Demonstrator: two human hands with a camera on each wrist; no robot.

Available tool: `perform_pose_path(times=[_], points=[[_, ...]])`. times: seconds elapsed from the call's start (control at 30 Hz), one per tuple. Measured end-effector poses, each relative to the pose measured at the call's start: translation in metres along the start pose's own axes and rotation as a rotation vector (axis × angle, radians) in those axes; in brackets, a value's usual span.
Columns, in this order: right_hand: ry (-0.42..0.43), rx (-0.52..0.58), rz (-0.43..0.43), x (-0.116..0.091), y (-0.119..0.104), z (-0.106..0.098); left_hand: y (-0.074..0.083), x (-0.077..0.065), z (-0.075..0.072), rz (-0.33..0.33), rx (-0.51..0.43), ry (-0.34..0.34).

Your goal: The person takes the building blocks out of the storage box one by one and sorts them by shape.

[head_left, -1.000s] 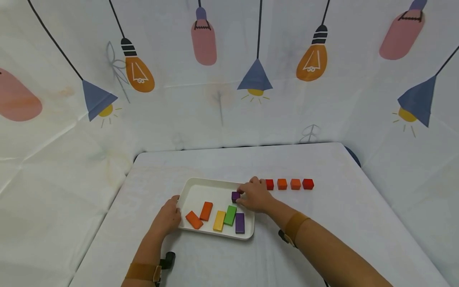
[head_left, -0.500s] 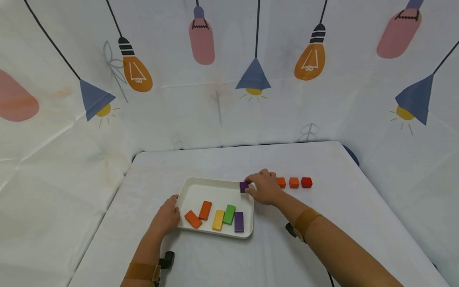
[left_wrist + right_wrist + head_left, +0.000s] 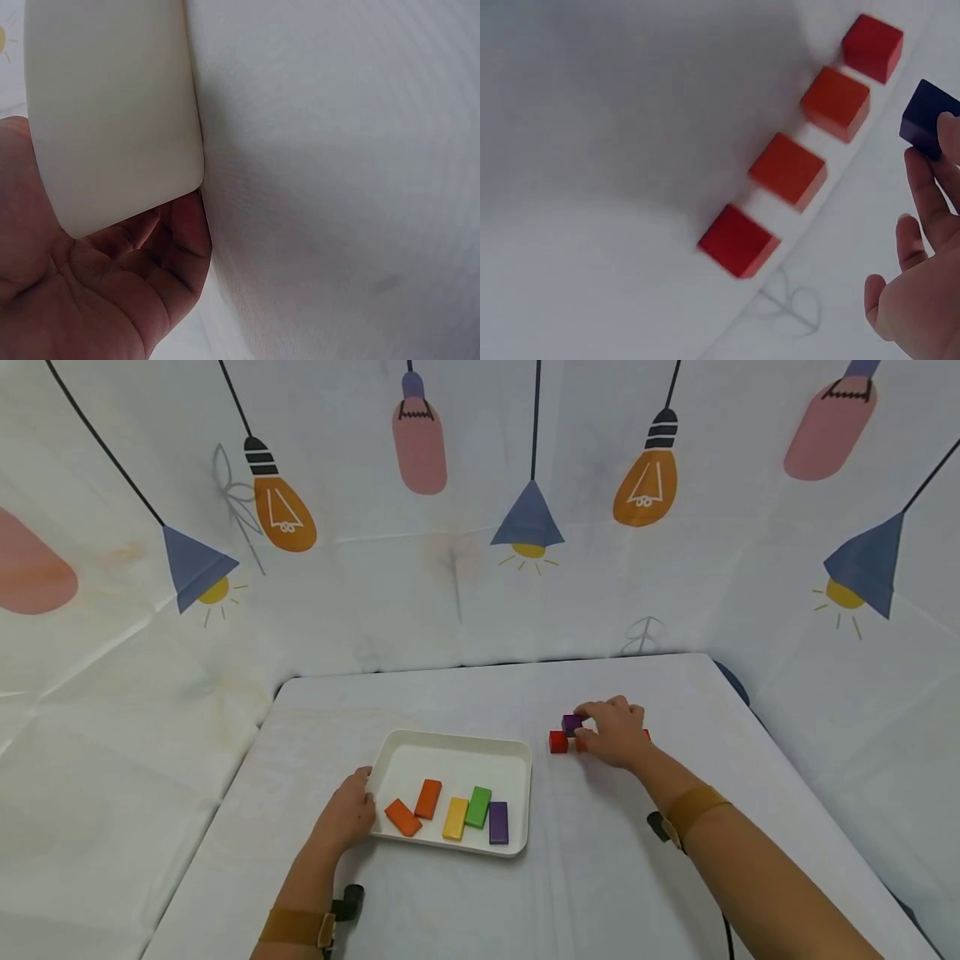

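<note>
My right hand [image 3: 617, 732] pinches a small dark purple cube [image 3: 572, 724] between thumb and fingertips, beyond the tray's right side. In the head view the cube overlaps the row of red and orange cubes; the right wrist view shows the purple cube [image 3: 922, 116] beside that row, apart from it. Two red cubes, one at each end [image 3: 872, 49], and two orange cubes [image 3: 787, 169] make up the row. My left hand [image 3: 349, 810] holds the left edge of a white tray [image 3: 450, 742], its fingers curled at the tray's wall [image 3: 112, 120].
In the tray lie flat rectangular blocks: two orange [image 3: 428, 799], one yellow [image 3: 455, 818], one green [image 3: 478, 807] and one purple [image 3: 498, 822]. A white cloth covers the table [image 3: 600, 877]. Behind it hangs a white curtain [image 3: 375, 593] printed with lamps.
My right hand has carried the purple cube from inside the tray, over its right rim, to the row of cubes. My left hand and the tray have stayed in place.
</note>
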State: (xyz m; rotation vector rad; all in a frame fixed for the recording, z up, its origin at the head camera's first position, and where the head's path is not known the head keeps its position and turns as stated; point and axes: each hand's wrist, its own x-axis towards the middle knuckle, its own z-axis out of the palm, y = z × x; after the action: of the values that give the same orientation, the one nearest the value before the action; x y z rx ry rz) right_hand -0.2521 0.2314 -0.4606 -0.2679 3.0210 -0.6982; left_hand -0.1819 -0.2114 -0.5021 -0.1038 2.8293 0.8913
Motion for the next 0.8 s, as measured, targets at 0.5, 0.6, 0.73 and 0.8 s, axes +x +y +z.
perform_pose_path(times=[0.5, 0.6, 0.73, 0.8], points=[[0.052, -0.024, 0.188, -0.029, 0.098, -0.029, -0.001, -0.001, 0.000, 0.002, 0.000, 0.003], [0.055, -0.030, 0.196, -0.032, 0.105, -0.032, 0.000, -0.001, 0.000, 0.001, -0.001, 0.003], [0.047, -0.031, 0.212, -0.035, 0.114, -0.035, -0.001, 0.001, 0.000, -0.004, -0.006, -0.006], [0.047, -0.027, 0.217, -0.036, 0.118, -0.036, -0.002, 0.001, -0.001, -0.001, -0.005, -0.009]])
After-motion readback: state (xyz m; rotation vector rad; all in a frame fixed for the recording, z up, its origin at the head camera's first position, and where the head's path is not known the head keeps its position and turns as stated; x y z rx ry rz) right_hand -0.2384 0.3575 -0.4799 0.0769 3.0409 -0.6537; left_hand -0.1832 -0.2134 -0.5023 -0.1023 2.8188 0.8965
